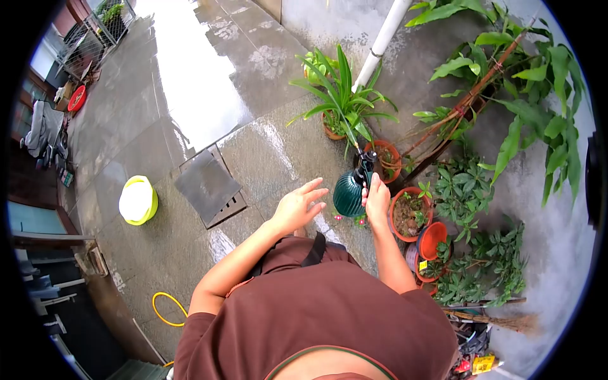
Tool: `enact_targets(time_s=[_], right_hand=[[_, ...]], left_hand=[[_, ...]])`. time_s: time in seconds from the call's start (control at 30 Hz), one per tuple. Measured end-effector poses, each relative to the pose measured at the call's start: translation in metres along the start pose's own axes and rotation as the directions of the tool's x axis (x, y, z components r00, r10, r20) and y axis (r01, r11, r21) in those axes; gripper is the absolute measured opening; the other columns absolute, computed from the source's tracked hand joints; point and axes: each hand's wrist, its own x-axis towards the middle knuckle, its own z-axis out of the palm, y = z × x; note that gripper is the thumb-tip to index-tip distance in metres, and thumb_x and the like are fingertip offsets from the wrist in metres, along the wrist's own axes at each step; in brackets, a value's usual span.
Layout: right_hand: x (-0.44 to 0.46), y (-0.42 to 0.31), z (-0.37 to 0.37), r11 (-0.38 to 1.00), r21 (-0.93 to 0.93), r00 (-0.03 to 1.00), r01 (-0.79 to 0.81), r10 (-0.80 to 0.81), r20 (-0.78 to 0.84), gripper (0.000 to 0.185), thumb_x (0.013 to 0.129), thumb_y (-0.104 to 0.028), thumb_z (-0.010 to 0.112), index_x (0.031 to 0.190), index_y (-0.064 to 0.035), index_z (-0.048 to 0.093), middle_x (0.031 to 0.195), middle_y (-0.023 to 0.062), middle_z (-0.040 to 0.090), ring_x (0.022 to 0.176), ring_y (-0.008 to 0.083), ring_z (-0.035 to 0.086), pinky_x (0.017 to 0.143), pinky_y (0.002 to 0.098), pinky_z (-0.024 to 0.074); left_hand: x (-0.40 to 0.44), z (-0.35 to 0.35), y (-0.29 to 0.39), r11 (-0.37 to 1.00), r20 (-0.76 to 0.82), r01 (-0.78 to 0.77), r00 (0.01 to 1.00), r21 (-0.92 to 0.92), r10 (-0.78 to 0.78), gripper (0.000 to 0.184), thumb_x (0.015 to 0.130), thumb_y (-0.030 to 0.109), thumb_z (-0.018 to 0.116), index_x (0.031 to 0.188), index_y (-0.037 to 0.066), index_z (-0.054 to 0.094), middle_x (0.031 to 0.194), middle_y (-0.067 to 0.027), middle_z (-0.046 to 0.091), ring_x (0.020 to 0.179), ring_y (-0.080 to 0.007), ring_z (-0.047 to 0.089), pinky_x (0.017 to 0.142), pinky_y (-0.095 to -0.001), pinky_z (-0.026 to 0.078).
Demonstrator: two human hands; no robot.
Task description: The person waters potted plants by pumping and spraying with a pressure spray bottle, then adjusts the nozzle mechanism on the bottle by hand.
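My right hand (377,199) is wrapped round the handle of a dark green ribbed spray bottle (349,194) with a black top. Its nozzle points away from me, toward a potted plant with long strap-like leaves (342,95). To the left of the bottle, my left hand (300,206) hangs in the air with its fingers spread and holds nothing. Just beyond the bottle is a terracotta pot (386,155). A wider pot of soil with small sprouts (410,215) stands right of my right hand.
A white pipe (383,41) runs down by the wall. Leafy plants (465,190) line the right side, with a broom (506,320) below. On the wet paving are a drain cover (209,183), a yellow-green bucket (152,206) and a yellow hose (158,310).
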Motion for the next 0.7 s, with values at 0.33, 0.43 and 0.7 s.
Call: enact_targets(time_s=[0.33,0.43,0.7], right_hand=[[-0.007,-0.046,0.079,0.994,0.029,0.979,-0.105,0.108,-0.174,0.053,0.109,-0.044,0.043,0.084,-0.0019,0.064,0.057,0.0006,0.055,0.043,0.0095,0.049,0.041,0.0269,0.0392],[-0.020,-0.060,0.109,0.990,0.002,0.967,-0.140,0.138,-0.213,0.054,0.109,-0.045,0.043,0.085,-0.0017,0.065,0.058,0.0007,0.056,0.043,0.0094,0.049,0.041,0.0269,0.0401],[-0.061,-0.087,0.157,0.980,0.017,0.942,-0.200,0.197,-0.272,0.056,0.109,-0.047,0.040,0.086,-0.0015,0.065,0.060,0.0010,0.058,0.044,0.0088,0.052,0.041,0.0263,0.0425]], left_hand=[[0.074,-0.074,-0.069,0.969,0.121,-0.230,0.963,-0.088,0.240,0.037,0.092,0.024,0.069,0.127,0.013,0.068,0.147,-0.0114,0.055,0.114,-0.0357,0.066,0.094,-0.0431,0.055],[0.088,-0.098,-0.095,0.954,0.182,-0.279,0.938,-0.112,0.295,0.036,0.091,0.023,0.070,0.126,0.012,0.068,0.146,-0.0124,0.056,0.110,-0.0355,0.068,0.091,-0.0428,0.056],[0.106,-0.118,-0.119,0.885,0.240,-0.388,0.862,-0.258,0.448,0.035,0.091,0.022,0.070,0.124,0.011,0.069,0.145,-0.0127,0.056,0.111,-0.0352,0.067,0.092,-0.0431,0.056]])
